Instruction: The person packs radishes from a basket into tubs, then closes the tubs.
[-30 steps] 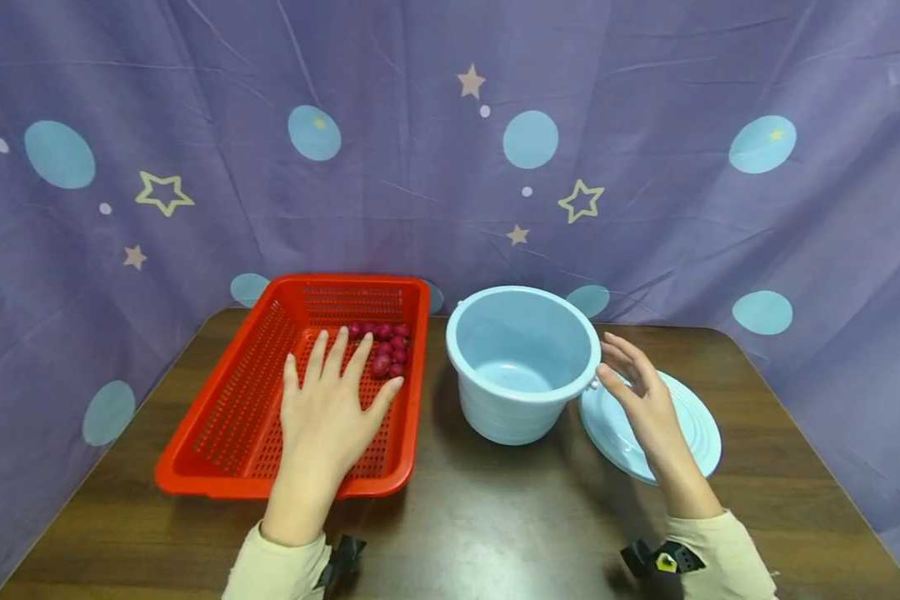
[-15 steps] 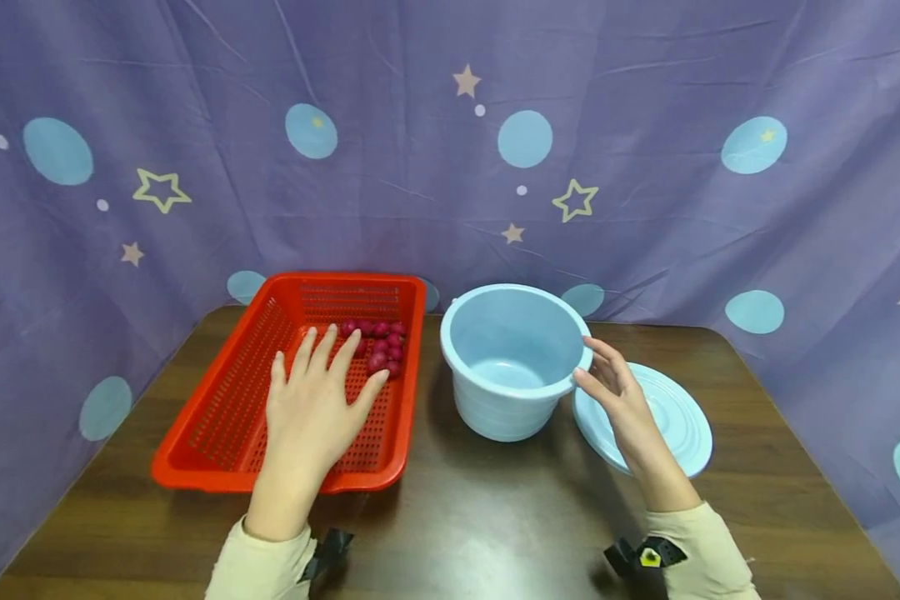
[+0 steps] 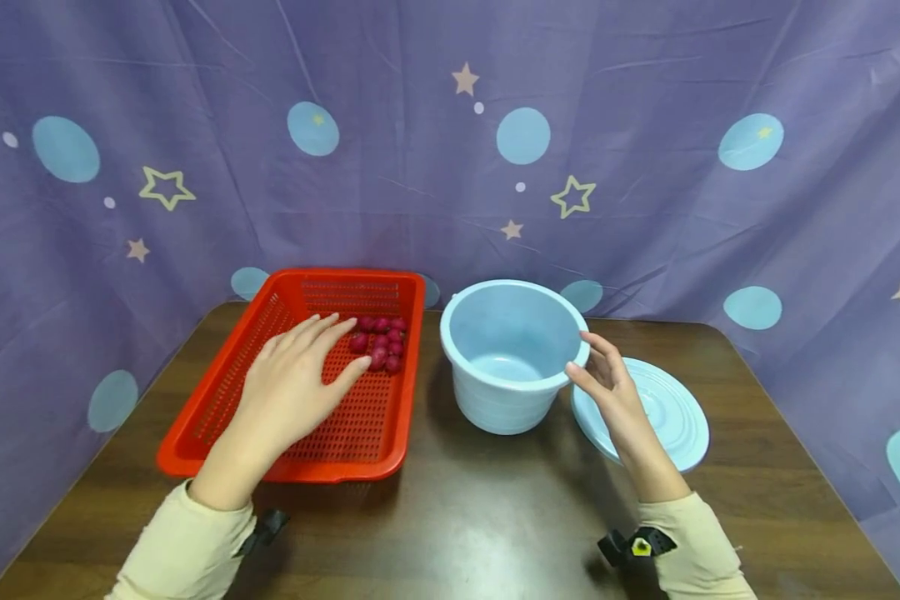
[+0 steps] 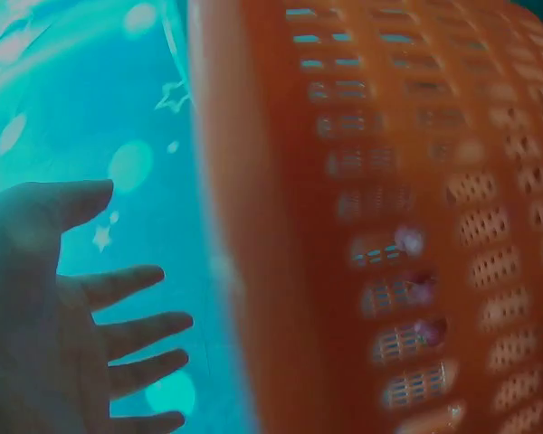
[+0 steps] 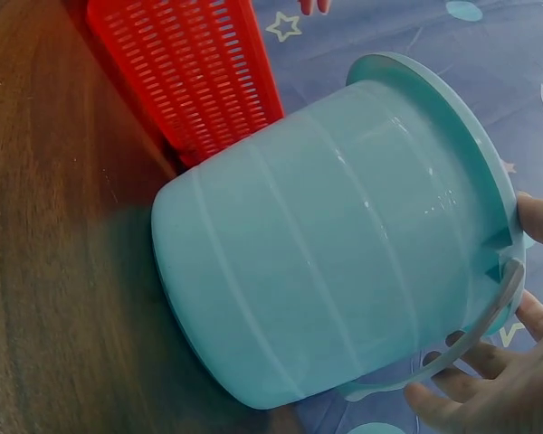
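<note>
A light-blue bucket (image 3: 506,407) stands upright at mid table. My right hand (image 3: 617,398) holds its right rim, thumb and index fingertips on the edge; the other fingers curl behind the bucket's handle (image 5: 480,334) in the right wrist view. To the left sits a red perforated basket (image 3: 401,446). Several small round dark-red radish-like things (image 3: 378,343) lie in its far right corner. Over the basket my left hand (image 3: 288,375) spreads its fingers, holding nothing, fingertips just left of them. In the left wrist view that hand (image 4: 54,298) shows beside the basket wall.
A round light-blue lid (image 3: 675,417) lies flat on the brown wooden table (image 3: 480,533), right of the bucket and partly behind my right hand. A purple curtain (image 3: 390,208) with stars and dots hangs right behind the table's far edge.
My right hand has come onto the bucket's rim. My left hand has shifted left over the basket and turned, its fingers now pointing more to the right.
</note>
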### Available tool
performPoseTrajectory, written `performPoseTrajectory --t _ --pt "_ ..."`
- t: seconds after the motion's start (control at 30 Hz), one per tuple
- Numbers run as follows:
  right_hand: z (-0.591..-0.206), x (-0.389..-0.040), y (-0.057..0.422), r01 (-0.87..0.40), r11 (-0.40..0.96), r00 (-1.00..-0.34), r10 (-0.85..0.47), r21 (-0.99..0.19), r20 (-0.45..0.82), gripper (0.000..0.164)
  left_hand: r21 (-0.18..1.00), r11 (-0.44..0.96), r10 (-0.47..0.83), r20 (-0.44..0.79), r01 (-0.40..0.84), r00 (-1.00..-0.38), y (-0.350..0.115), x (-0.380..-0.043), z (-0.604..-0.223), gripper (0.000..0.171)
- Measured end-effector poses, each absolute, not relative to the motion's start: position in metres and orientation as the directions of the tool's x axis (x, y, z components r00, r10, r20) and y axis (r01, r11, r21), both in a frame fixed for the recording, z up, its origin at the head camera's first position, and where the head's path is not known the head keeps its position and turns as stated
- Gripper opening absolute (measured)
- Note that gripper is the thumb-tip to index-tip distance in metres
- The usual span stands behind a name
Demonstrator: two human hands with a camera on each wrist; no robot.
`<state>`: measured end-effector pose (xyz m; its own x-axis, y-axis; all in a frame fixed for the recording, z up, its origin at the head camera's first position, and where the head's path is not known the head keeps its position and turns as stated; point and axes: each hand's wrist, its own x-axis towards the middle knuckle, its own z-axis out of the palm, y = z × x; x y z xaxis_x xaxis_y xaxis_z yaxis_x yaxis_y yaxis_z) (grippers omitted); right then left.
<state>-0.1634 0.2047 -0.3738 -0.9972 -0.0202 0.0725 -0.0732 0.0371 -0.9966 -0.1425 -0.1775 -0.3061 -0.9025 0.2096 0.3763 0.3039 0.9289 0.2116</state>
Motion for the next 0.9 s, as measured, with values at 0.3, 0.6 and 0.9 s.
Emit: performPoseTrajectory --t 0.3,0.6,0.9 --pt "-0.374 -0.164 0.205 -0.073 0.031 -0.997 -0.027 -0.997 0.072 0.059 0.321 0.875 0.321 0.171 0.361 -0.931 -0.181 -0.167 -0.28 0.052" --pt "-0.376 -0.162 0.205 -0.073 0.043 -0.997 -0.035 -0.996 0.072 0.06 0.532 0.751 0.462 0.001 0.391 -0.887 -0.186 -0.206 -0.272 0.046" --pt "-0.376 -0.163 0.204 -0.088 0.051 -0.996 -0.033 -0.995 0.086 0.059 0.656 0.613 0.607 -0.035 0.439 -0.794 -0.193 -0.246 -0.29 0.046"
